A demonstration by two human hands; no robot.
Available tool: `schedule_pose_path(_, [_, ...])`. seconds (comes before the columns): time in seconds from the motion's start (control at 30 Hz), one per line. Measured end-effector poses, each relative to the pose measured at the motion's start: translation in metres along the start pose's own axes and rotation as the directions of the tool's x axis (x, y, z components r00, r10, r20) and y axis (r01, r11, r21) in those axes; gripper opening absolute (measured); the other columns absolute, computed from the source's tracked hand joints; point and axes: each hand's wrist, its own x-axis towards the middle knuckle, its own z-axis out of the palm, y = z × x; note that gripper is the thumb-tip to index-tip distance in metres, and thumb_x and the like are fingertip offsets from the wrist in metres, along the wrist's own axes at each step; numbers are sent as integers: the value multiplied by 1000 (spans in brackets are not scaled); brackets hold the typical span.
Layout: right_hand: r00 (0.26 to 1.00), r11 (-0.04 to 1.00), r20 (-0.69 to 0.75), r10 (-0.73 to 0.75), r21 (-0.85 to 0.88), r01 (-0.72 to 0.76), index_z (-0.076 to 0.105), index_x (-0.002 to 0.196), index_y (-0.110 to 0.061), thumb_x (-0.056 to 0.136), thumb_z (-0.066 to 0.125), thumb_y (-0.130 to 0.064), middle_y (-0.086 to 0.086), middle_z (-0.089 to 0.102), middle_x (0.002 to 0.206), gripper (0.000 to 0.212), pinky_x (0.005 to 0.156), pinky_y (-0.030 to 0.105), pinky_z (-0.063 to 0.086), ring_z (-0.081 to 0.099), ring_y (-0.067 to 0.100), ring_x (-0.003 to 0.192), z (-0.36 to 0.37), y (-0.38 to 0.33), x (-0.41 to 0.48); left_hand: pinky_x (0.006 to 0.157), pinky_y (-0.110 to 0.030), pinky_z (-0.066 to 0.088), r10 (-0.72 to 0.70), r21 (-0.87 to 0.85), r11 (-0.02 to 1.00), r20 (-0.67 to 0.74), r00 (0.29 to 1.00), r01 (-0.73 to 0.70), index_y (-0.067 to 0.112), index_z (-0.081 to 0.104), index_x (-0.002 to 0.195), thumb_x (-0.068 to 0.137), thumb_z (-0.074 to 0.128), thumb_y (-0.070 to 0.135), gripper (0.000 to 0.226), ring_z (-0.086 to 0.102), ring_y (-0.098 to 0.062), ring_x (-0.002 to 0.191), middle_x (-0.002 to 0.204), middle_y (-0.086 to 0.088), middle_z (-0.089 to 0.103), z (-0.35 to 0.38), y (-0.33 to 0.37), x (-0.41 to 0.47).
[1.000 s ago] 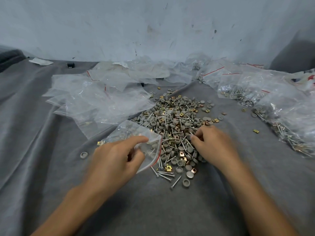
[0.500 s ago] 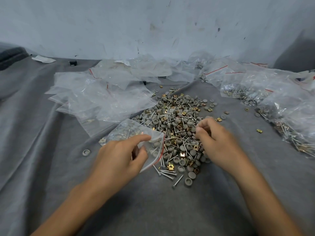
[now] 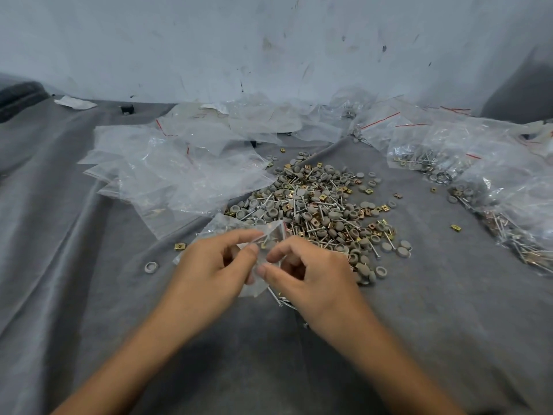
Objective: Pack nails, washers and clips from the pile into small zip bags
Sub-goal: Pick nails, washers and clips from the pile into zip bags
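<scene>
Head camera, looking down at a work surface covered with a wrinkled grey cloth (image 3: 89, 295), with a scuffed pale wall (image 3: 269, 40) behind it.

Both bare forearms reach in from the bottom edge and meet near the middle. The left hand (image 3: 209, 274) pinches a small zip bag (image 3: 239, 232) between thumb and forefinger, its other fingers curled beneath. The bag is clear with a red strip at its mouth, and it is raised slightly off the cloth at the near-left edge of the pile.

The right hand (image 3: 314, 277) is just beside it, fingers curled, with the thumb and forefinger tips close together at the bag's mouth. The blur makes it impossible to tell whether they grip a piece, the plastic, or nothing.

The pile (image 3: 323, 211) of grey round washers, thin nails and brass-coloured clips spreads just beyond the hands. A few nails (image 3: 281, 299) lie on the cloth under the right hand.

To the left, a loose washer (image 3: 151, 267) and a single clip (image 3: 180, 245) lie apart from the pile.

A heap of empty clear bags (image 3: 179, 172) covers the far left. Filled bags (image 3: 493, 181) showing nails and washers lie along the right side.

A scrap of white paper (image 3: 74, 102) rests near the wall at far left.
</scene>
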Motion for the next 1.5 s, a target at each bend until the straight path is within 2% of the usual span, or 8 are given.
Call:
schedule_pose_path(0.1, [994,969,7,113,221,-112,68,96,-29,86,80,-33,-4,73,82,16,65,28,54,66,5,72,2,-3,2,47,-17,38,-32,-80,996,15,999,33,38,73,104,99,62,21,20,47,-3,47,57,1,65,0,0,2])
schedule_pose_path(0.23, [994,922,-38,105,379,-83,70,95,-25,91,74,-15,-6,75,83,12,58,14,48,64,-1,67,-15,-3,10,46,-17,36,-53,-164,985,7,999,54,47,73,102,88,56,37,25,46,-4,46,57,-3,66,-2,-1,4])
schedule_pose_path(0.33, [985,998,-159,64,9,-64,71,97,-31,94,71,-21,-15,72,87,11,64,13,48,64,-3,73,-46,12,17,46,-17,37,-65,-175,983,-11,998,62,43,74,98,86,56,39,22,47,-6,47,57,-4,67,-3,-3,5])
schedule_pose_path(0.47, [976,819,-61,210,-534,-210,67,115,-33,95,63,-42,-13,59,111,21,90,36,49,57,11,106,-68,32,22,46,-15,38,-61,-152,987,-16,998,58,42,72,102,88,56,39,22,47,-3,46,58,-2,68,-2,-6,4])
schedule_pose_path(0.83, [950,684,-5,313,-693,-228,56,102,-35,91,60,-54,-13,46,107,23,82,35,39,43,14,107,-60,32,25,47,-11,36,-42,-70,997,-37,998,39,41,71,106,87,55,42,24,46,0,44,58,2,69,-6,-6,5])
schedule_pose_path(1.27, [969,918,-245,13,-381,-108,67,84,-32,94,66,-33,-17,63,85,10,64,22,39,58,0,79,-65,30,20,49,-15,40,-47,-75,996,2,999,47,43,68,107,88,55,42,24,48,-2,47,61,1,70,-4,-5,2])
schedule_pose_path(1.4, [989,1000,-144,-29,6,30,70,85,-31,94,69,-30,-18,63,71,9,54,13,39,54,3,60,-53,16,17,48,-15,38,-53,-98,994,13,999,54,39,69,109,90,56,38,23,47,-3,46,61,0,70,-3,-5,2])
schedule_pose_path(1.5, [993,992,-53,-106,65,109,72,91,-31,92,70,-33,-15,65,81,3,57,16,42,57,7,65,-40,9,14,49,-17,40,-54,-102,993,28,998,57,38,69,111,92,56,35,22,51,-6,50,62,0,70,-1,-5,2])
